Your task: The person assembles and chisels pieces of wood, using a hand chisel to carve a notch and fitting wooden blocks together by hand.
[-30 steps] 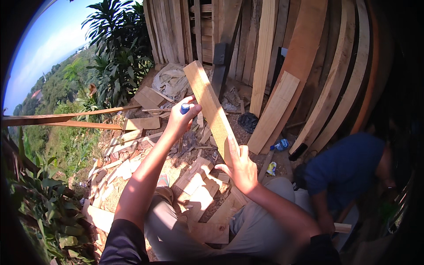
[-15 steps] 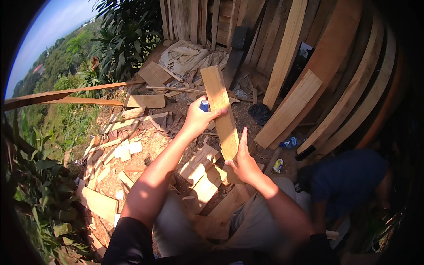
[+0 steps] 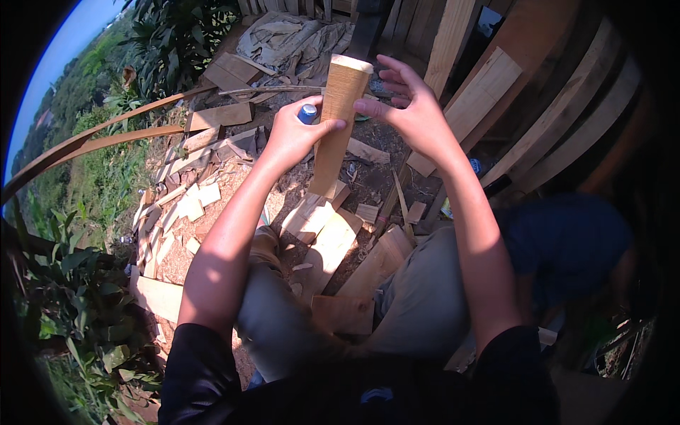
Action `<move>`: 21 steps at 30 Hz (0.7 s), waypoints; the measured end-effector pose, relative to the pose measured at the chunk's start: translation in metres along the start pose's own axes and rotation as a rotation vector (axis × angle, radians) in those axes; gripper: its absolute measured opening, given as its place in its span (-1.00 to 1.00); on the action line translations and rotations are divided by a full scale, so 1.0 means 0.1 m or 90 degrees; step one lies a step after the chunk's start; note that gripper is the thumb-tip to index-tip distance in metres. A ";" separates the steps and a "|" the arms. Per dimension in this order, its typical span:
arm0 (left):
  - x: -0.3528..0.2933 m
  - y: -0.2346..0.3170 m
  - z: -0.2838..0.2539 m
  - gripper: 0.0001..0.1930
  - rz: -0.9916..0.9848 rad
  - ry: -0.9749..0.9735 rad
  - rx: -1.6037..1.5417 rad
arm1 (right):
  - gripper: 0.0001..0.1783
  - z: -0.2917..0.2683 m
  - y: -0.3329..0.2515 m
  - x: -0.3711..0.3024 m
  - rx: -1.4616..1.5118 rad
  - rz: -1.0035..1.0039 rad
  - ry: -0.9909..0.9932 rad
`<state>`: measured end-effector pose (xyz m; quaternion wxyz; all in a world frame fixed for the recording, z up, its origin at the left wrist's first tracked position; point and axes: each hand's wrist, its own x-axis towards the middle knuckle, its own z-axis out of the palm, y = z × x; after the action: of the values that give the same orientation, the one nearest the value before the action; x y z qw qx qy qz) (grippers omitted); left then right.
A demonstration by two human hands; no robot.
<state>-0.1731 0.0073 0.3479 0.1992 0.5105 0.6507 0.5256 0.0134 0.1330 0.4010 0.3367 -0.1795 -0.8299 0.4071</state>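
Observation:
A long wooden block (image 3: 338, 113) stands nearly upright before me, its pale cut end on top. My left hand (image 3: 299, 132) grips its left side, thumb across the face. A blue cylinder with a silvery end (image 3: 307, 113) pokes out of the same hand; its kind I cannot make out. Around the block's upper right my right hand (image 3: 414, 113) has its fingers spread apart, the thumb at or close to the edge. The block's lower end comes down by a chunky wood offcut (image 3: 309, 216) on the ground; whether they touch, I cannot tell.
Offcuts and wood chips (image 3: 191, 205) litter the ground at left. Long planks (image 3: 489, 99) lean at the right. A person in dark blue (image 3: 567, 244) bends over at lower right. A crumpled sheet (image 3: 294, 42) lies at the back, and plants (image 3: 92, 283) border the left.
The block has tipped more upright, showing its top end. My right hand has left the lower end and risen to the upper right, fingers spreading. My left hand still holds the block.

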 end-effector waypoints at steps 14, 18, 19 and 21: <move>-0.06 0.07 0.05 -0.62 -0.075 -0.174 -0.003 | -0.66 0.13 0.28 -0.05 0.244 0.015 -0.029; -0.04 0.11 0.09 -0.63 -0.096 -0.191 0.048 | -0.64 0.06 0.37 -0.07 0.369 0.094 -0.032; -0.04 0.07 0.11 -0.63 -0.073 -0.188 0.047 | -0.64 0.03 0.39 -0.07 0.385 0.086 -0.051; -0.04 0.02 0.11 -0.62 -0.040 -0.170 0.046 | -0.64 -0.01 0.42 -0.08 0.414 0.070 -0.089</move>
<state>-0.1621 0.0085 0.3445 0.2817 0.5619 0.6526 0.4230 0.0205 0.1545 0.3651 0.2959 -0.0785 -0.6667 0.6795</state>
